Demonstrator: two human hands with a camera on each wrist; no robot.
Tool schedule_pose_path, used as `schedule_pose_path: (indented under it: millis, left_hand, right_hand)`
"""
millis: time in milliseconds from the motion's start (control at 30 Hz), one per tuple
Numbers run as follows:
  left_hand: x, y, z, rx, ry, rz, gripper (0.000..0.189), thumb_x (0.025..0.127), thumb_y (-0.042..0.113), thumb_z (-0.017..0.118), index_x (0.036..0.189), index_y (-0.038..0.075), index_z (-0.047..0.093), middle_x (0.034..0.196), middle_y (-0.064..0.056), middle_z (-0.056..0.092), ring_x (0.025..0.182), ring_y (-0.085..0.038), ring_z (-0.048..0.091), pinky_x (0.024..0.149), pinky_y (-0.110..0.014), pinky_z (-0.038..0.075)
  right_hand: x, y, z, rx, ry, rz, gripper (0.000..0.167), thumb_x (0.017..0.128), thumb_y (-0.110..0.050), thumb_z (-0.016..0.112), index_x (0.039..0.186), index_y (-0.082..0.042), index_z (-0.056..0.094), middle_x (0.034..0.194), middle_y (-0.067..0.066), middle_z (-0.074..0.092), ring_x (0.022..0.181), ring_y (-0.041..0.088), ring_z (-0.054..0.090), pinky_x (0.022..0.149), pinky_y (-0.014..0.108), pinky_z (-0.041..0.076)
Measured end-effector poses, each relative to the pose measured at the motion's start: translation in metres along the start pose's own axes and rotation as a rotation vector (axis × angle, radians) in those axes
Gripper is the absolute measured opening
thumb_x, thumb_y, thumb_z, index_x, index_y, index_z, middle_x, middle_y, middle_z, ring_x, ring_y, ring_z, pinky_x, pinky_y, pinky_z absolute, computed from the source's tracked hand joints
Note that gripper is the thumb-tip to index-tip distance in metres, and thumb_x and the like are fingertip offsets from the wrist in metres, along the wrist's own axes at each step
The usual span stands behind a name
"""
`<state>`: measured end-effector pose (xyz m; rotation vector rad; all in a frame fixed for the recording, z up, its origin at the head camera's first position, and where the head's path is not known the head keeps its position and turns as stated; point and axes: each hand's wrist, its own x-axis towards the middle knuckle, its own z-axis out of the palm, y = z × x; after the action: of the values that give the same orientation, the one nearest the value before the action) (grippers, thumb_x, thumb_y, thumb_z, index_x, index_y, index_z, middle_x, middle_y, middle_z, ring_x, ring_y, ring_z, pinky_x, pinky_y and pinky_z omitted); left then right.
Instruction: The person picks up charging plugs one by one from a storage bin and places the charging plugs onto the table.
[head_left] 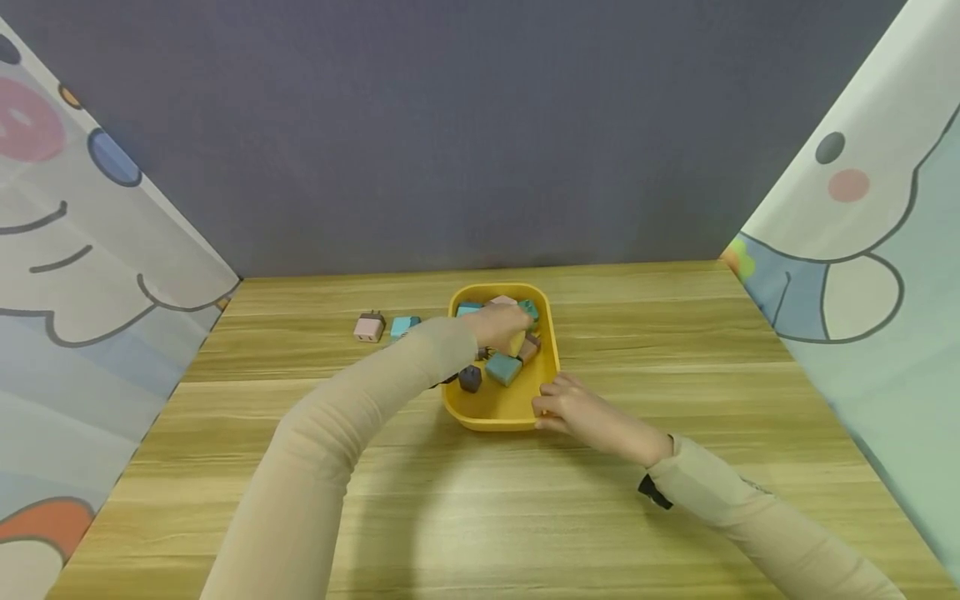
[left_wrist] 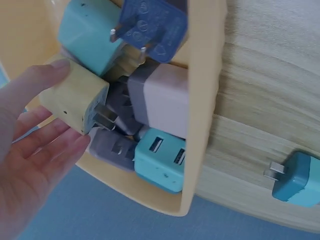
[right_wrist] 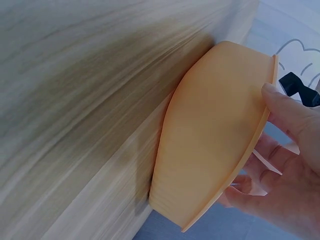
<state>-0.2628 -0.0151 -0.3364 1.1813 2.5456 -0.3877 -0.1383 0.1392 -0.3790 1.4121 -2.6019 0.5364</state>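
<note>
My left hand (head_left: pixel 501 325) reaches into a yellow plastic bin (head_left: pixel 498 424) and pinches a yellow plug charger (left_wrist: pixel 74 97) between thumb and fingers, its metal prongs pointing away from the palm. Right beside it in the left wrist view lie a turquoise charger (left_wrist: pixel 90 37), a dark blue one (left_wrist: pixel 154 29) with prongs up, a pink-and-grey one (left_wrist: pixel 167 97) and a turquoise one (left_wrist: pixel 159 162) with two USB ports. At the bin's near right corner my right hand (head_left: pixel 581 412) grips the rim, the thumb (right_wrist: pixel 280 107) on the outer side.
Left of the bin, a pink charger (head_left: pixel 369 327) and a light blue charger (head_left: pixel 404 326) lie on the wooden table (head_left: pixel 675 333). Toward the bin's front are a teal charger (head_left: pixel 503 368) and a black one (head_left: pixel 470 378). A dark grey panel (head_left: pixel 480 142) stands behind the table.
</note>
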Motion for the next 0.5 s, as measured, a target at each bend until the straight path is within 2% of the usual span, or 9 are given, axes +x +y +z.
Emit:
schedule_pose_path:
  millis: [100,233,400,500]
  left_hand:
    - [-0.001,0.0,-0.003,-0.015,-0.003,0.0,0.031,0.08,0.021,0.065,0.109,0.013,0.056,0.094,0.0,0.059,0.077,-0.012,0.05,0.067,-0.022,0.04]
    - [-0.005,-0.001,-0.009,-0.111,-0.025,-0.018,0.024,0.08,0.013,0.062,0.102,0.012,0.056,0.086,-0.001,0.056,0.07,-0.013,0.044,0.059,-0.023,0.035]
    - [-0.014,-0.003,-0.018,-0.221,-0.046,-0.047,0.027,0.078,0.011,0.065,0.104,0.01,0.057,0.096,0.0,0.058,0.077,-0.011,0.05,0.063,-0.022,0.042]
    - [-0.019,-0.005,-0.023,-0.242,-0.042,-0.054,0.03,0.078,0.011,0.065,0.106,0.009,0.057,0.102,0.0,0.057,0.08,-0.011,0.05,0.066,-0.022,0.043]
  right_hand:
    - [0.0,0.0,0.0,-0.002,-0.008,0.001,0.016,0.075,-0.017,0.067,0.071,-0.014,0.052,0.067,-0.007,0.043,0.069,0.011,0.038,0.075,0.036,0.038]
    - [0.0,0.001,0.0,-0.008,-0.008,0.0,0.016,0.075,-0.018,0.068,0.071,-0.014,0.053,0.068,-0.007,0.044,0.068,0.011,0.038,0.072,0.033,0.036]
    - [0.0,0.001,-0.001,-0.014,-0.001,-0.009,0.016,0.075,-0.018,0.067,0.071,-0.014,0.053,0.068,-0.006,0.044,0.068,0.011,0.037,0.072,0.034,0.037]
    - [0.0,0.0,0.0,-0.015,0.007,-0.017,0.016,0.075,-0.018,0.067,0.071,-0.014,0.052,0.067,-0.006,0.044,0.067,0.011,0.037,0.073,0.036,0.038]
